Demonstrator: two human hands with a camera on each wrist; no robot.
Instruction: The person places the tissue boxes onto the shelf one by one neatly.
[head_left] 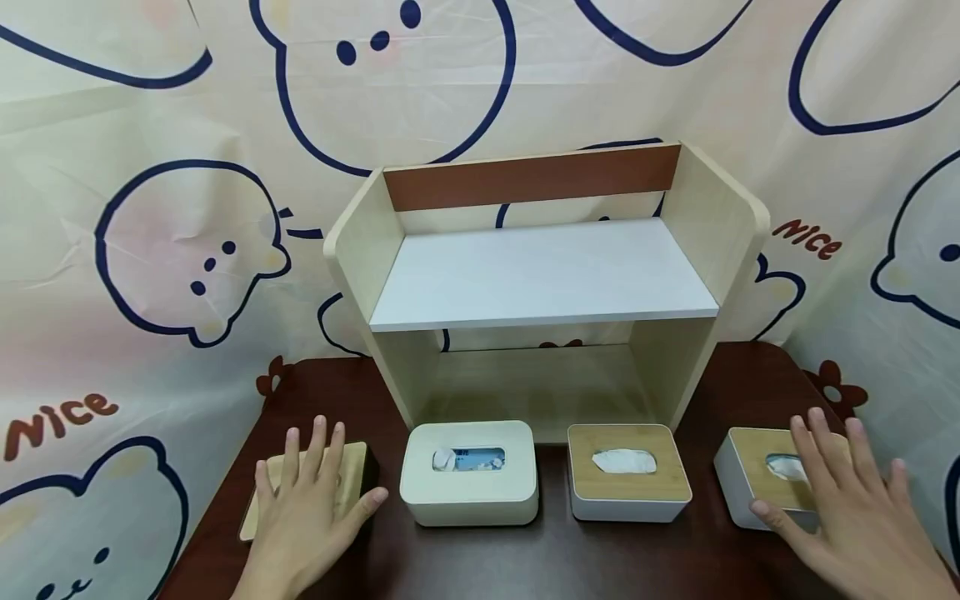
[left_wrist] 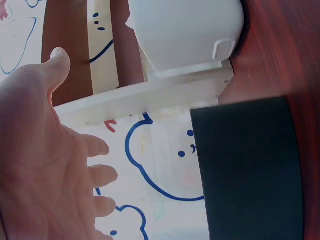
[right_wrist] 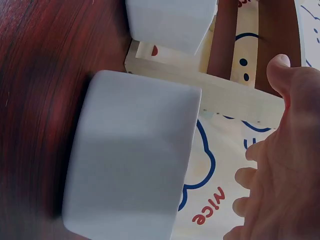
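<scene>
My left hand, fingers spread and straight, hovers over a dark box with a cream top at the table's left. In the left wrist view that box's dark side stands apart from the palm. On the right, my right hand is spread above a white tissue box with a wooden lid, whose white side shows in the right wrist view. Between the hands stand a cream tissue box and a second wood-lidded tissue box. Neither hand holds anything.
Behind the boxes stands a two-level shelf with pale side panels, a white middle board and a brown back rail. All of it rests on a dark reddish-brown table. A curtain with bear drawings hangs behind and at both sides.
</scene>
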